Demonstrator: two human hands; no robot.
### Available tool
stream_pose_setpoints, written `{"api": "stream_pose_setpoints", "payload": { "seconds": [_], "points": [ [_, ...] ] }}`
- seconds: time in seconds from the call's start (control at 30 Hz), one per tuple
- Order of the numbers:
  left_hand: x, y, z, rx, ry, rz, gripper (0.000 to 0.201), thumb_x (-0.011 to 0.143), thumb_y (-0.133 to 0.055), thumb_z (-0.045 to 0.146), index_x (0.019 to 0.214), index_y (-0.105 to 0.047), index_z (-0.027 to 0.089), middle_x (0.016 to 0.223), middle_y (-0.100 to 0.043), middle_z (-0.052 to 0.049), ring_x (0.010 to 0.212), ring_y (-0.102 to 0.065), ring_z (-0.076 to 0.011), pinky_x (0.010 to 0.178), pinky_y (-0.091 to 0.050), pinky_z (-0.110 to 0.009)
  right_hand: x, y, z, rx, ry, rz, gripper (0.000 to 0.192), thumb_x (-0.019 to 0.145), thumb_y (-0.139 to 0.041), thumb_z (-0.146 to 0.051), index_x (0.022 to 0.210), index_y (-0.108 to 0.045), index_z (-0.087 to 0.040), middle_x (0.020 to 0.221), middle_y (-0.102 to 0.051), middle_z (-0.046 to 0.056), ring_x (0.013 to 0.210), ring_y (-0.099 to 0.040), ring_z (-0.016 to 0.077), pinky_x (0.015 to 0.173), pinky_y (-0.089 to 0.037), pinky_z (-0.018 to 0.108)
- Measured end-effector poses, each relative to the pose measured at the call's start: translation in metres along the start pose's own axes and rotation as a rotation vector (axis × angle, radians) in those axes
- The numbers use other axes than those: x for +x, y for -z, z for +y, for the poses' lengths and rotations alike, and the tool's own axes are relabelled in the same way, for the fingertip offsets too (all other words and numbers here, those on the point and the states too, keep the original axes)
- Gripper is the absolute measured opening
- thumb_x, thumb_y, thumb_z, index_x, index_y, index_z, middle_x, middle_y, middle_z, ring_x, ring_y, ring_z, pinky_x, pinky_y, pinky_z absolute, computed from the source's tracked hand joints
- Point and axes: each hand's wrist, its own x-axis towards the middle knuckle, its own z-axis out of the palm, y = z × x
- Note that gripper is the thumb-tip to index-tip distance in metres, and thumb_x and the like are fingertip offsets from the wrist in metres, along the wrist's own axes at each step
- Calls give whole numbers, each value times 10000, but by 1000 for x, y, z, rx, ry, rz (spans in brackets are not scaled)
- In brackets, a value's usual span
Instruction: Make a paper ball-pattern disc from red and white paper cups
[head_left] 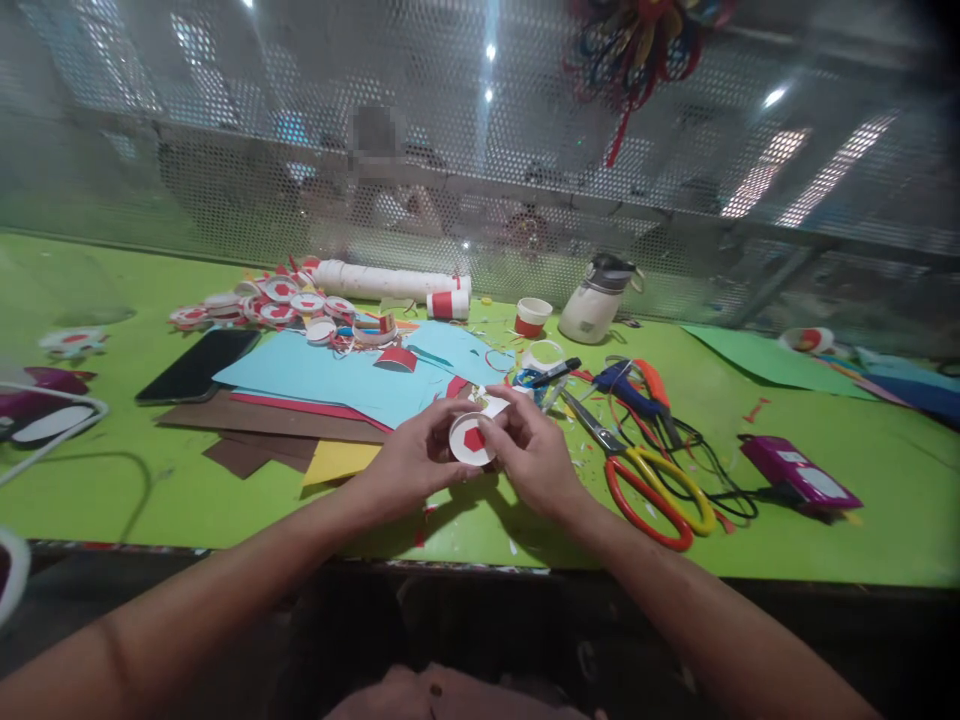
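Both hands meet over the front middle of the green table [112, 480]. Between them is a small white paper cup [470, 439], turned so its round bottom faces me, with a red hexagon piece stuck on it. My left hand [409, 462] grips the cup from the left, thumb and fingers curled around its side. My right hand [529, 450] holds it from the right, fingertips pressing at the rim and the red piece. A scrap of white paper [495, 404] sticks up just behind the cup.
Sheets of blue, brown, red and yellow paper [322, 380] lie left of the hands, a black phone [199, 363] beside them. Finished red-and-white cup pieces [262, 300] pile at the back. Red-and-yellow scissors [645, 480], a glue gun [634, 385], cables and a purple device [799, 473] lie right.
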Motion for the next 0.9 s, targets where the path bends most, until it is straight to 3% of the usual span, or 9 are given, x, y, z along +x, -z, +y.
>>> {"api": "stream_pose_setpoints", "payload": {
  "seconds": [0.2, 0.4, 0.63, 0.73, 0.9],
  "points": [
    [1, 3, 1, -15, 20, 59, 551, 587, -784, 136, 1075, -536, 205, 1058, -643, -51, 959, -623, -197, 891, -483, -402, 6, 8, 0, 3, 29, 56, 315, 895, -492, -404, 1071, -588, -161, 750, -610, 17, 635, -575, 137, 606, -492, 281],
    [-2, 4, 3, 173, -92, 57, 494, 641, -762, 224, 1060, -505, 182, 1042, -628, -63, 905, -632, -190, 809, -525, -368, 3, 5, -2, -26, 45, -12, 333, 802, -630, -368, 1063, -588, -166, 703, -577, -13, 580, -534, 119, 551, -467, 256],
    [-4, 7, 19, 683, -414, 104, 387, 754, -667, 276, 1091, -496, 193, 1049, -610, -70, 901, -620, -194, 756, -535, -358, 7, 5, -26, -106, 111, -54, 365, 755, -658, -235, 1105, -586, -160, 678, -547, -39, 585, -511, 103, 539, -435, 228],
    [0, 9, 33, 752, -532, 111, 380, 771, -649, 244, 1112, -484, 218, 1019, -623, -56, 861, -623, -184, 711, -534, -331, 11, 6, -40, -121, 165, -64, 320, 797, -613, -258, 1098, -577, -157, 672, -543, -36, 582, -505, 104, 536, -431, 229],
    [16, 8, 56, 807, -591, 67, 368, 787, -632, 220, 1124, -485, 218, 1030, -621, -59, 855, -609, -179, 714, -528, -330, 22, 8, -49, -11, 190, -25, 300, 850, -558, -344, 1094, -554, -170, 695, -519, -26, 591, -506, 117, 545, -453, 251]
  ]
}}
